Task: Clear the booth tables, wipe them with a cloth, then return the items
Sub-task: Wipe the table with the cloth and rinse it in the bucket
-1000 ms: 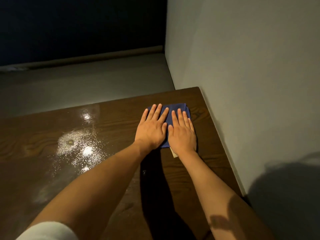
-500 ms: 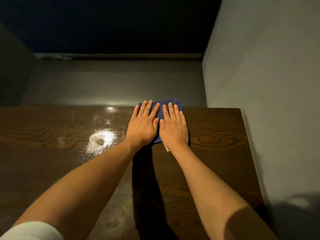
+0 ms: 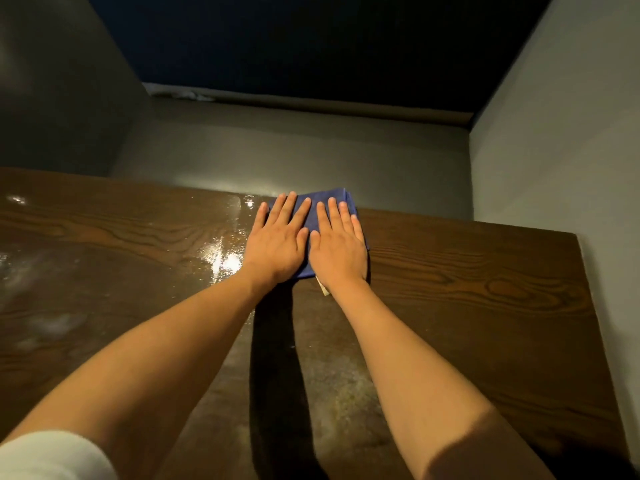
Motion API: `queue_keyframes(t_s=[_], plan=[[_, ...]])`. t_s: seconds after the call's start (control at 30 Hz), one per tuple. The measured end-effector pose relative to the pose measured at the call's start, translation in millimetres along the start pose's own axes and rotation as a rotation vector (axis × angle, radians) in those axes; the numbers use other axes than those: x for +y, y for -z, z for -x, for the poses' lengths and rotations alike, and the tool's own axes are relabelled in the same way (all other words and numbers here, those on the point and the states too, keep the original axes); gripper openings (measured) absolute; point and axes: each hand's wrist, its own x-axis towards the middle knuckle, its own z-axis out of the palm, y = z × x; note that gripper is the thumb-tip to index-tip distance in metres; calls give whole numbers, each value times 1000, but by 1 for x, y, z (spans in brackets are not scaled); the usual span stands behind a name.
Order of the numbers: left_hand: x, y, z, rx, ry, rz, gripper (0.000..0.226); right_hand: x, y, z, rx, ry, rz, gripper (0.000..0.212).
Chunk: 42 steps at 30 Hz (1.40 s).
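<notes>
**Both hands flat on the blue cloth at the table's far edge**

The left hand (image 3: 277,242) and the right hand (image 3: 337,245) lay side by side, palms down, on a folded blue cloth (image 3: 313,211) that rested on the dark wooden table (image 3: 485,289). The fingers of both hands were straight and slightly spread, released rather than clenched, pressing on the cloth without curling round it. The two thumbs met or nearly met in the middle. The cloth sat at the far edge of the table, its far corner reaching that edge, and most of it was hidden beneath the hands; blue showed between the hands, past the fingertips and along the outer side of the right hand. A small pale tag or corner (image 3: 324,289) stuck out from under the heel of the right hand, on the near side.

To the left of the hands, a wet, shining patch (image 3: 221,251) spread over the wood grain, with fainter streaks further left. Both bare forearms stretched forward from the near edge of the view, and a white sleeve (image 3: 52,455) showed at the lower left corner. Beyond the table lay a grey bench seat (image 3: 294,154), with a dark blue backrest (image 3: 311,46) above it. A pale wall (image 3: 561,133) stood on the right, meeting the table's right end.
</notes>
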Motion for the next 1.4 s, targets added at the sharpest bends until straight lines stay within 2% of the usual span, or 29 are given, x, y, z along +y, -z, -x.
queue_keyframes(t_s=[0.33, 0.6, 0.93, 1.4], plan=[[-88, 3, 41, 17, 26, 14, 57, -94, -20, 10, -18, 18, 20, 57], [-95, -2, 81, 33, 54, 48, 58, -112, -33, 39, -19, 50, 39, 58], [-26, -7, 112, -10, -58, 51, 59, -53, -29, 104, -27, -8, 19, 59], [162, -17, 77, -140, -376, -29, 59, 125, -5, 164, 2, -285, 8, 61]])
